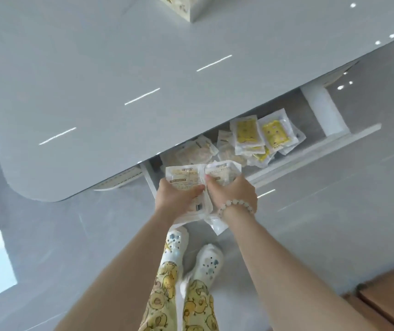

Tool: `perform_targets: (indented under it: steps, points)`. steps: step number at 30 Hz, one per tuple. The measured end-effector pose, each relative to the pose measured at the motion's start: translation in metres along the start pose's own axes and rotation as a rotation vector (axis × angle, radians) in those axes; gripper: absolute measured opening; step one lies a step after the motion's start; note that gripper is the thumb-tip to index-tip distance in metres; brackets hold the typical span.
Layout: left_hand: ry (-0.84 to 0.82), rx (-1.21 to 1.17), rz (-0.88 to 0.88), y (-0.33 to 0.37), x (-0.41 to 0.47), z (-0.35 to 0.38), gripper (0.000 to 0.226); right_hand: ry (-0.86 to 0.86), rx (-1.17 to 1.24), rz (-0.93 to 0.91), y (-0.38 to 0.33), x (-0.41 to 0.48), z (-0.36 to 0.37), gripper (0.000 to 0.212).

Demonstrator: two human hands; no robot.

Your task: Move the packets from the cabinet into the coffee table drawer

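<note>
While the coffee table drawer (pixel 315 152) stands open under the pale tabletop (pixel 119 68), my left hand (pixel 179 194) grips one white packet (pixel 184 174) and my right hand (pixel 233 192) (the one with the bead bracelet (pixel 236 204)) grips a second packet (pixel 224 170), both over the drawer's left end. More packets lie inside the drawer, the yellow packets (pixel 260 134) toward its right end.

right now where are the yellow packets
In the head view the yellow packets lie at the right end of the open drawer, right of the pale packets, just clear of the coffee table top.
</note>
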State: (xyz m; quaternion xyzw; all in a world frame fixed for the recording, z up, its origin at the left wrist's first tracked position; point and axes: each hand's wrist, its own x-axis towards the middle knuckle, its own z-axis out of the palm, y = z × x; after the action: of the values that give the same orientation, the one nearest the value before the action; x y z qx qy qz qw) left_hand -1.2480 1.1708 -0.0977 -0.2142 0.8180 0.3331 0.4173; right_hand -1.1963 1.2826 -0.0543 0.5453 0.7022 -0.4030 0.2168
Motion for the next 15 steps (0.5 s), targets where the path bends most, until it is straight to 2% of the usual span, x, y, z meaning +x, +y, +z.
perform_targets:
  steps: [5,10,15]
  points:
    - [0.000,-0.002,0.015,0.006,0.070,0.019,0.063,-0.062,-0.107,-0.129,-0.013,0.080,0.028,0.046]
    - [0.002,0.049,0.033,0.006,0.132,0.043,0.070,-0.177,-0.023,-0.145,-0.012,0.134,0.049,0.049]
    - [-0.058,0.070,0.080,0.003,0.166,0.075,0.065,-0.234,-0.203,-0.201,-0.002,0.174,0.056,0.036]
